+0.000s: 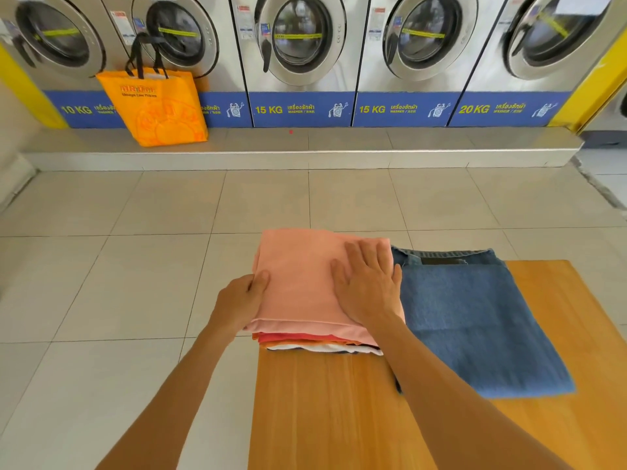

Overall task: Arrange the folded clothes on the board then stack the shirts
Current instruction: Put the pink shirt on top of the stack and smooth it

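Observation:
A stack of folded shirts sits at the far left corner of the wooden board (322, 408), overhanging its far and left edges. A pink shirt (298, 276) lies on top; red, orange and white layers (315, 344) show beneath at the near edge. My left hand (242, 300) grips the stack's left side, thumb on the pink shirt. Flat on top of the pink shirt rests my right hand (368, 283), fingers spread, pressing near the stack's right side. Folded blue jeans (475, 320) lie on the board just right of the stack.
A row of front-loading washing machines (298, 52) lines the far wall on a raised step. An orange shopping bag (156, 106) stands on that step at left. Pale tiled floor (118, 266) spreads between the step and the board.

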{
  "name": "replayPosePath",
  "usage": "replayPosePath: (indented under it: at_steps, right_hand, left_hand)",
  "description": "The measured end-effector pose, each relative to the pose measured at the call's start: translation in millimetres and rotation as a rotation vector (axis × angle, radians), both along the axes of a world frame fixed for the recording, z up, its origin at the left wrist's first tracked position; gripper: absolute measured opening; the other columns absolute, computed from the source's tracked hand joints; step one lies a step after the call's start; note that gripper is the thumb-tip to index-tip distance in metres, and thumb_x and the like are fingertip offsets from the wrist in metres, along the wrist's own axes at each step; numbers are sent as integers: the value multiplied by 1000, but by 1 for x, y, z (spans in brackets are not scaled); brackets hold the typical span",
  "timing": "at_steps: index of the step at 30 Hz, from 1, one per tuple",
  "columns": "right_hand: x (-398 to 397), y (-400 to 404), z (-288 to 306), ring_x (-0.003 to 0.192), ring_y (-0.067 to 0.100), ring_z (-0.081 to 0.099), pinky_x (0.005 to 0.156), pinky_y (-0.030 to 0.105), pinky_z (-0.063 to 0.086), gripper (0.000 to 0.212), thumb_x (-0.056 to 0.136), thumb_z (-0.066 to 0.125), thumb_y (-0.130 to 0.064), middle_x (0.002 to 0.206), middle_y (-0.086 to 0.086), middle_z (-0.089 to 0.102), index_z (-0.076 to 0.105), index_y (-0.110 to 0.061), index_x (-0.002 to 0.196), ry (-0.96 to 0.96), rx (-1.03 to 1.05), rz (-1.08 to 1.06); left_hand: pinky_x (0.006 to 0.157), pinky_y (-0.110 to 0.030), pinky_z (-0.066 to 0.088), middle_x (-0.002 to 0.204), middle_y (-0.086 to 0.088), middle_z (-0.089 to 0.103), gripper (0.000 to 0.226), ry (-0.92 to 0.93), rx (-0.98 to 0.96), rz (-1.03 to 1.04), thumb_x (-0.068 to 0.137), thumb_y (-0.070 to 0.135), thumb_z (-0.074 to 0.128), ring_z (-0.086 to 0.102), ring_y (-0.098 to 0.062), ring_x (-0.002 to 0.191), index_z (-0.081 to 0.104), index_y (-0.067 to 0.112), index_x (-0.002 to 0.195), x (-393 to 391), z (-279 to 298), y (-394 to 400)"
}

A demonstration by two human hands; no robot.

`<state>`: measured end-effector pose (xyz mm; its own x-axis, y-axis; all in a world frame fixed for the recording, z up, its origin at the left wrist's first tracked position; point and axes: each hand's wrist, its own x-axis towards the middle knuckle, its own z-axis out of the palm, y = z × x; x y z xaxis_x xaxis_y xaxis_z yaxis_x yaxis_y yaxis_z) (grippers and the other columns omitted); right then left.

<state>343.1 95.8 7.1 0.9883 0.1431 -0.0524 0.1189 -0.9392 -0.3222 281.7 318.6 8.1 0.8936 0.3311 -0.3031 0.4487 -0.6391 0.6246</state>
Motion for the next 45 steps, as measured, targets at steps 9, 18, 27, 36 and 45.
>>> replayPosePath:
  at_steps: [9,18,27,36,45]
  right_hand:
    - [-24,37,10,155,27,-2,119,58,-7,64,104,22,-51,168,7,3,9,-23,160,12,23,297]
    - [-11,-39,13,155,29,-1,122,57,0,65,101,12,-57,168,4,5,6,-27,159,43,-165,120]
    - [15,-16,30,155,26,-3,122,56,9,52,106,23,-33,168,4,1,20,-24,157,38,-84,139]
    - [85,-39,34,74,29,52,61,33,40,30,94,53,-34,72,1,54,58,-15,72,322,314,-43]
    - [129,-56,45,91,22,62,80,34,51,25,91,69,-25,101,9,73,73,-2,99,387,567,-177]
  left_hand:
    - [56,-31,49,69,-2,60,45,-168,192,84,99,54,39,60,-17,63,54,17,80,-50,-1,-18]
    - [76,-38,52,88,-6,62,29,101,194,71,101,34,43,58,-23,81,59,10,95,-38,20,-1]
    - [119,-50,21,158,-9,31,38,-349,424,-234,101,32,39,22,-30,149,51,21,136,-1,36,-100]
    - [112,-67,-13,162,7,-26,85,-74,456,-256,78,89,12,-26,-30,148,1,50,152,3,6,-112]
    - [108,-69,-16,160,2,-32,111,-3,462,-250,58,102,22,-27,-36,147,-6,49,151,6,12,-116]
